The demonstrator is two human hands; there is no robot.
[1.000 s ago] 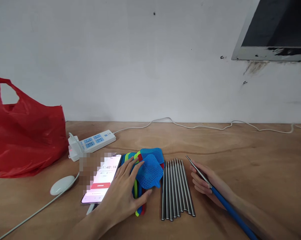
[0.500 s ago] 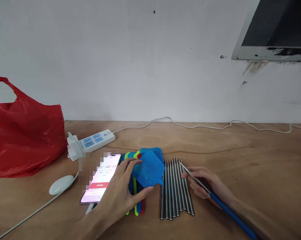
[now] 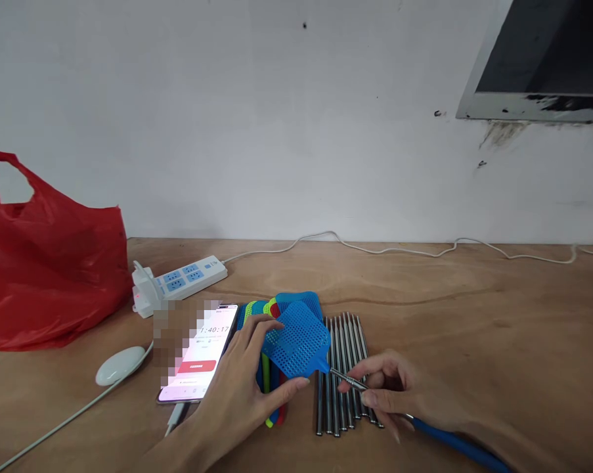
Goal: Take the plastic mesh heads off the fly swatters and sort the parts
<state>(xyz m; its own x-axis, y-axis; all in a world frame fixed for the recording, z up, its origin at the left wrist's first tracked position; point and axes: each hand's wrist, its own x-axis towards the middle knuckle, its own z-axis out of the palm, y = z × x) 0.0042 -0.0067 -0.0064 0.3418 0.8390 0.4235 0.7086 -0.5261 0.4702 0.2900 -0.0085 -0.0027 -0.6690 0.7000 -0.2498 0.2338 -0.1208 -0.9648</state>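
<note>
My left hand (image 3: 247,387) pinches a blue mesh swatter head (image 3: 297,339), lifted off a stack of blue, green and red swatter heads (image 3: 272,381). My right hand (image 3: 404,397) grips a thin metal rod with a blue handle (image 3: 424,430). The rod's tip meets the socket at the blue head's lower corner. Below both hands, several bare metal rods (image 3: 343,371) lie side by side on the wooden table (image 3: 473,328).
A phone (image 3: 200,361) with a lit timer screen lies left of the stack. Behind it sit a white power strip (image 3: 178,279), a white oval device (image 3: 120,364) on a cable, and a red plastic bag (image 3: 44,256). A white cable (image 3: 399,249) runs along the wall.
My right hand swung the blue-handled rod leftward and lower, bringing its tip to the blue head's socket. My left hand raised that head off the stack and turned it toward the rod.
</note>
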